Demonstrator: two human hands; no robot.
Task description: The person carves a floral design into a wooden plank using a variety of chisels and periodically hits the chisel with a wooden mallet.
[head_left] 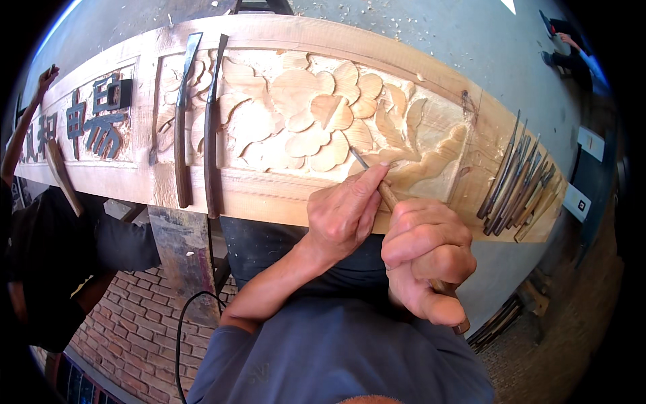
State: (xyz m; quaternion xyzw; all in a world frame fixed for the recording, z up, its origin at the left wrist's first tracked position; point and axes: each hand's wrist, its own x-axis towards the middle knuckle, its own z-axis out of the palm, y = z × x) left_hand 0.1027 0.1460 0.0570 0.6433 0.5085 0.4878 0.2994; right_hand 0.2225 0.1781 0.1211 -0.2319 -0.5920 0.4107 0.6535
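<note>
Carved wooden panel (269, 195) lay face up in front of the person, running from left to right, with a stained wooden support (180, 249) beneath its near edge on the left. The right hand (431, 246) was clenched around the wooden handle of a carving chisel (388, 196), the butt end showing past the thumb. The left hand (343, 212) had its fingers curled and its index finger extended, steadying the tool farther forward. The metal shaft slanted toward the lower petals of a flower relief (330, 148); whether the tip touched the wood could not be told. Two long chisels (211, 141) lay side by side across the panel, left of the flower's middle, and a cluster of carving tools (518, 192) rested on its right end. Near dark characters (102, 138) sat a black block (120, 94). At far left, a co-worker's arm (19, 138) reached over the panel.
</note>
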